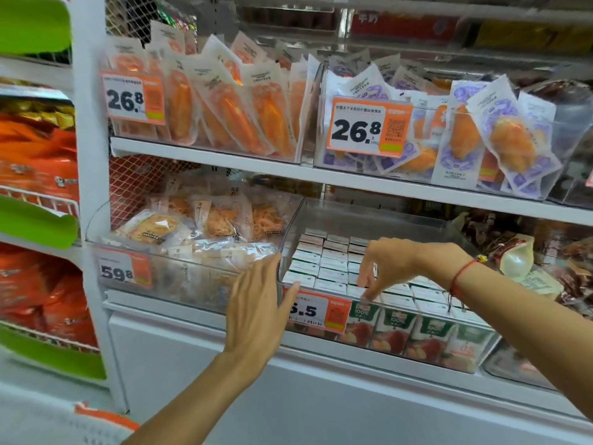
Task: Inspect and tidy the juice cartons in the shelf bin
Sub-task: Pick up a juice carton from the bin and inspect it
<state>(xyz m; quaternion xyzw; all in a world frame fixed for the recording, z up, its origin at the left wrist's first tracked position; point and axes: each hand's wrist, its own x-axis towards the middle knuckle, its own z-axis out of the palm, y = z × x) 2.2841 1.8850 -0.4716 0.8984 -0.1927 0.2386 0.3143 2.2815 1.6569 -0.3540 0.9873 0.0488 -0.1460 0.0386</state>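
A clear plastic bin (449, 229) on the lower shelf holds several rows of small juice cartons (330, 261) with white tops and green-and-red apple fronts (394, 332). My left hand (256, 303) lies flat with straight fingers against the bin's front left corner, thumb by the 5.5 price tag (316, 311). My right hand (385, 264) reaches down into the bin from the right, its fingertips touching the top of a front-row carton near the bin's front wall. A red string is around that wrist.
A neighbouring clear bin (179, 261) of bagged snacks with a 59.8 tag sits to the left. Red-packed goods (513, 252) lie to the right. The shelf above (288, 175) carries bins of orange and purple pouches at 26.8. A white cabinet face (288, 380) lies below.
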